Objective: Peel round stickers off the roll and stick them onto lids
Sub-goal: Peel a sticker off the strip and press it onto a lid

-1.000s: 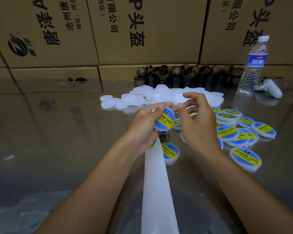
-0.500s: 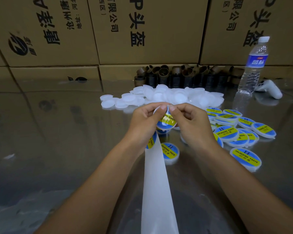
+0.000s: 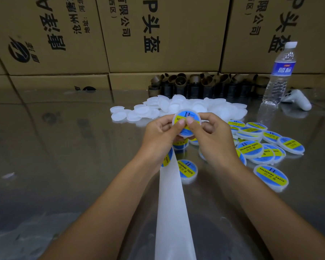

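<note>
On the glossy grey table [image 3: 64, 147] before stacked cartons, the left hand [image 3: 158, 134] and right hand [image 3: 210, 136] pinch one round white plastic lid [image 3: 187, 121], both thumbs pressed on its blue-yellow sticker [image 3: 186, 117]; uneven pressure may trap creases or leave it off-centre.

Glossy reflective desk [image 3: 54, 147], dim light. Far wall is stacked cardboard boxes [image 3: 163, 34] with black Chinese print. Water bottle [image 3: 278, 76] and white controller [image 3: 296, 99] far right.
</note>
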The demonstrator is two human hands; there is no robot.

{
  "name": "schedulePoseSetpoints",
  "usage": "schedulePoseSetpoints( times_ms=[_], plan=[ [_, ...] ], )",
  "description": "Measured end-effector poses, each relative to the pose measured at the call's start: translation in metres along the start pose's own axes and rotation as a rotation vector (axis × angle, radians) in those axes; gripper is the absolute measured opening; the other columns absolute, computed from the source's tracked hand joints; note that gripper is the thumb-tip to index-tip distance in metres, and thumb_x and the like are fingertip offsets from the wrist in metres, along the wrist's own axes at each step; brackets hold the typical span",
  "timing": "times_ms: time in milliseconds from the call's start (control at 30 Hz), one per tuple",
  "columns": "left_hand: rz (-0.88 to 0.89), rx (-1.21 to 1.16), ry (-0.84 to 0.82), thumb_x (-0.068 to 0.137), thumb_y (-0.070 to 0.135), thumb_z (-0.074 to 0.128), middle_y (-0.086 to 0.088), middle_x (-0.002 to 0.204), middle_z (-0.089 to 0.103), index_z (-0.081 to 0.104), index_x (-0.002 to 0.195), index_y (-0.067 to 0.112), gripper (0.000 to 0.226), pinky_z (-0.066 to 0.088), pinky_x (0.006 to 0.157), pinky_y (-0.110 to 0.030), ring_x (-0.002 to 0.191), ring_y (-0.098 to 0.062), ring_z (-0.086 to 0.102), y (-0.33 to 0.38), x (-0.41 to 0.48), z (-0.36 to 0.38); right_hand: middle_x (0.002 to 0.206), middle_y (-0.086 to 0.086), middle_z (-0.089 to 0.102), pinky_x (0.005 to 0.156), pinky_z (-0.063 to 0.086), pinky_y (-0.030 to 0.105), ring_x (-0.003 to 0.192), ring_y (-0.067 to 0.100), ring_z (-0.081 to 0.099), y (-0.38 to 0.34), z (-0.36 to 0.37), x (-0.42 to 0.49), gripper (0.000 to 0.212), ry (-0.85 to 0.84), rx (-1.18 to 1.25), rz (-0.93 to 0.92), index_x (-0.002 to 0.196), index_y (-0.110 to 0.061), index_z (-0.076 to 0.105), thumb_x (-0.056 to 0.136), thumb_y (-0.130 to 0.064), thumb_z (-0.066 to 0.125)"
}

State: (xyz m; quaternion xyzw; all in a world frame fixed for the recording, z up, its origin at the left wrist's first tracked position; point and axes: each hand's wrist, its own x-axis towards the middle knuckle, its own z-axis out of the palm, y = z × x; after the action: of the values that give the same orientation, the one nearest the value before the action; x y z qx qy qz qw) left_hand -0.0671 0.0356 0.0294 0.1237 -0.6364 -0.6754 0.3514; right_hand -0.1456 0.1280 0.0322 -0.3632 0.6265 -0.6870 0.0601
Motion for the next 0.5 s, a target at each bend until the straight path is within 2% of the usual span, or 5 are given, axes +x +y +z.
schedulePoseSetpoints(
  times_ms=[100,200,267,400,500],
  plan=[
    [-0.009,-0.049,0.023,0.090,0.014,0.062,-0.011,0.097,0.074,0.067,0.102,0.011,0.014,0.054,0.070,-0.023,0.082,-0.017,0.070,0.0001,0.0007,0.0000,0.074,0.015,0.068,0.062,0.048,0.034,0.080,0.034,0.065,-0.0004,0.0013,0.0002,0.005,-0.014,-0.025,-0.017,0.091,-0.022,0.061,0.088,-0.020,0.064],
    [-0.004,-0.060,-0.021,0.086,0.017,0.065,-0.009,0.099,0.074,0.068,0.102,0.014,0.016,0.056,0.081,-0.030,0.087,-0.019,0.070,-0.0004,0.0007,0.0020,0.073,0.014,0.067,0.065,0.051,0.035,0.078,0.033,0.065,-0.0001,0.0004,0.0005,0.006,0.017,-0.035,-0.030,0.090,-0.024,0.061,0.089,-0.019,0.064],
    [-0.004,-0.054,-0.058,0.084,0.014,0.068,-0.005,0.099,0.074,0.067,0.102,0.016,0.019,0.056,0.082,-0.028,0.088,-0.017,0.070,-0.0009,0.0007,0.0023,0.073,0.015,0.067,0.066,0.052,0.033,0.073,0.032,0.066,-0.0001,-0.0005,0.0000,0.006,0.042,-0.025,-0.031,0.091,-0.023,0.060,0.089,-0.018,0.064],
    [-0.016,-0.018,-0.062,0.087,0.000,0.063,-0.009,0.103,0.072,0.065,0.105,0.016,0.024,0.055,0.085,-0.030,0.096,-0.025,0.070,-0.0033,0.0021,0.0009,0.060,0.001,0.067,0.051,0.043,0.014,0.057,0.009,0.061,-0.0003,-0.0033,-0.0003,0.002,0.086,0.026,-0.022,0.091,-0.025,0.059,0.092,-0.023,0.059],
    [-0.013,0.002,-0.048,0.087,-0.001,0.063,-0.008,0.102,0.073,0.065,0.103,0.018,0.024,0.055,0.083,-0.028,0.096,-0.024,0.069,-0.0036,0.0018,0.0003,0.059,-0.003,0.067,0.051,0.044,0.013,0.054,0.005,0.060,-0.0015,-0.0041,-0.0006,0.010,0.099,0.005,-0.030,0.085,-0.027,0.059,0.093,-0.021,0.058]
  ],
)
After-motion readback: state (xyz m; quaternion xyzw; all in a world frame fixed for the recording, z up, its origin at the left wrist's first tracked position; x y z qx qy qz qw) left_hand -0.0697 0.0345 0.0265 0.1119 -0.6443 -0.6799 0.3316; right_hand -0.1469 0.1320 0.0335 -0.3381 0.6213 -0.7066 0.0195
